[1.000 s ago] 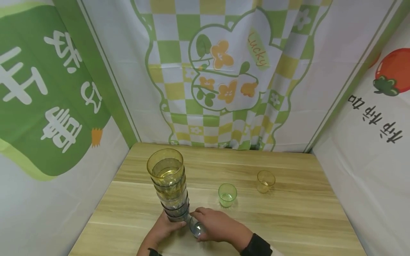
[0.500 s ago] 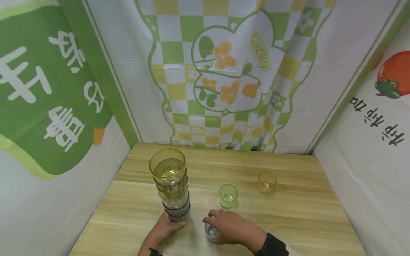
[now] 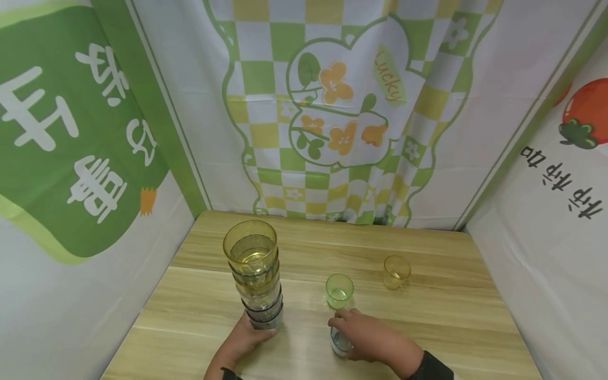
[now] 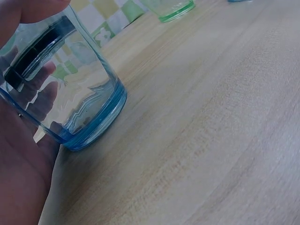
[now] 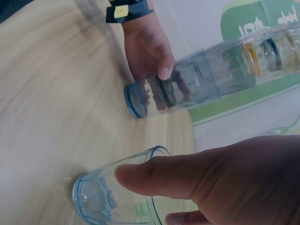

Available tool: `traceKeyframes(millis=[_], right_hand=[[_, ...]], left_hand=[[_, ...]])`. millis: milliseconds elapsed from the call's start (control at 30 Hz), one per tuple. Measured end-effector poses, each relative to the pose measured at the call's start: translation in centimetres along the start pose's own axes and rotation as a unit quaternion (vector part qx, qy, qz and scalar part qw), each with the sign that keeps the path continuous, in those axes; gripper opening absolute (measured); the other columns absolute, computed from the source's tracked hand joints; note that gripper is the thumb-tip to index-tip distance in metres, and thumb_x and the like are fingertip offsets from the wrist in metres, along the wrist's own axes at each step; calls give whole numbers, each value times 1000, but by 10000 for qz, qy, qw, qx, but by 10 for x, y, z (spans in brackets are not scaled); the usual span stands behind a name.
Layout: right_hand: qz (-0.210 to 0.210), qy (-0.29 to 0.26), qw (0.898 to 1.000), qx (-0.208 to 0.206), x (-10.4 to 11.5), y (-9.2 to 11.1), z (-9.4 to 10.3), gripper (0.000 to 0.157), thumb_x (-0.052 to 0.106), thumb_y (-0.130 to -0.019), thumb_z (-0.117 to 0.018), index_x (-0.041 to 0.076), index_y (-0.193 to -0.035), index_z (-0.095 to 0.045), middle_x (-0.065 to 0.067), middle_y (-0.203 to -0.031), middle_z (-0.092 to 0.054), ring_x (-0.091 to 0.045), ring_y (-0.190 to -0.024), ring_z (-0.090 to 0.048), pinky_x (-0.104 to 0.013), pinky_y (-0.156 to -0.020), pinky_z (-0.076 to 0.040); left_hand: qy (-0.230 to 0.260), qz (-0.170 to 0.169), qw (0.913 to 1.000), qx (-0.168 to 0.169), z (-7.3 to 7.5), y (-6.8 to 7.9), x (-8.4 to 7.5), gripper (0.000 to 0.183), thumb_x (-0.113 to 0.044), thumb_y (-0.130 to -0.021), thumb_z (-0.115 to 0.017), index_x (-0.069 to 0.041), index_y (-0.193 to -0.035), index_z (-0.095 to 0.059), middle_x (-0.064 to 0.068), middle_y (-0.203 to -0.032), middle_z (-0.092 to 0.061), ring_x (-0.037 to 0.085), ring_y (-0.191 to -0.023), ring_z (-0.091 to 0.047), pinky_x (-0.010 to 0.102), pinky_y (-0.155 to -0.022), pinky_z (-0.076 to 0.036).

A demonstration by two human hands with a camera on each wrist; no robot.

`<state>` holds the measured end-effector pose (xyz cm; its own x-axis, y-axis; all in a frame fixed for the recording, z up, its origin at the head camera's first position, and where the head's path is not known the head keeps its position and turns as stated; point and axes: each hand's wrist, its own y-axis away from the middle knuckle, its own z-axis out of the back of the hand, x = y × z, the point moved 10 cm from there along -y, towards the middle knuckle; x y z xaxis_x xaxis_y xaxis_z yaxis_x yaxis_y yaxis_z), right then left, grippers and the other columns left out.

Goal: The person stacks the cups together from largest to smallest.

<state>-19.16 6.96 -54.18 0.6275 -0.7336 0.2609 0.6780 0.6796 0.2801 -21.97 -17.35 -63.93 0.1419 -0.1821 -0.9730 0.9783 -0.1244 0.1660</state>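
A tall stack of nested clear cups (image 3: 256, 279), yellow at the top and bluish at the base, rises on the left of the table. My left hand (image 3: 243, 338) grips its lowest cup, whose blue base (image 4: 101, 122) meets the wood. With my right hand (image 3: 375, 338) I hold a small light-blue cup (image 3: 340, 343) from the right side. The right wrist view shows the thumb along this cup's wall (image 5: 108, 192), its base at the table. Just behind it stands a green cup (image 3: 339, 293), upright.
Further back to the right, a small yellow cup (image 3: 396, 273) stands upright on the wooden table (image 3: 442, 316). Printed cloth hangs behind the table (image 3: 266, 132) and along both sides, close to its edges.
My right hand has carried the light-blue cup rightward, away from the base of the stack to in front of the green cup. My left hand stays at the stack.
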Motion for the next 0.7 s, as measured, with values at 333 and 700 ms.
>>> traceKeyframes(millis=[333, 700], right_hand=[[-32, 72, 9999, -90, -15, 13, 14, 69, 23, -69, -92, 18, -132, -62, -4, -124, -61, -20, -104, -60, -33, -76, -55], [126, -175, 9989, 418, 2, 13, 66, 67, 26, -82, -86, 19, -142, -56, -7, -142, -53, -30, -127, -55, -37, -92, -54]], left_hand=[[-11, -52, 10000, -16, 1, 1, 0, 92, -3, -74, -86, -2, -148, -33, 24, -147, -48, 45, -138, -42, 59, -116, -27], [-127, 11, 9999, -104, 3, 2, 1, 95, -6, -73, -88, 0, -148, -30, 25, -147, -48, 46, -138, -42, 59, -116, -26]])
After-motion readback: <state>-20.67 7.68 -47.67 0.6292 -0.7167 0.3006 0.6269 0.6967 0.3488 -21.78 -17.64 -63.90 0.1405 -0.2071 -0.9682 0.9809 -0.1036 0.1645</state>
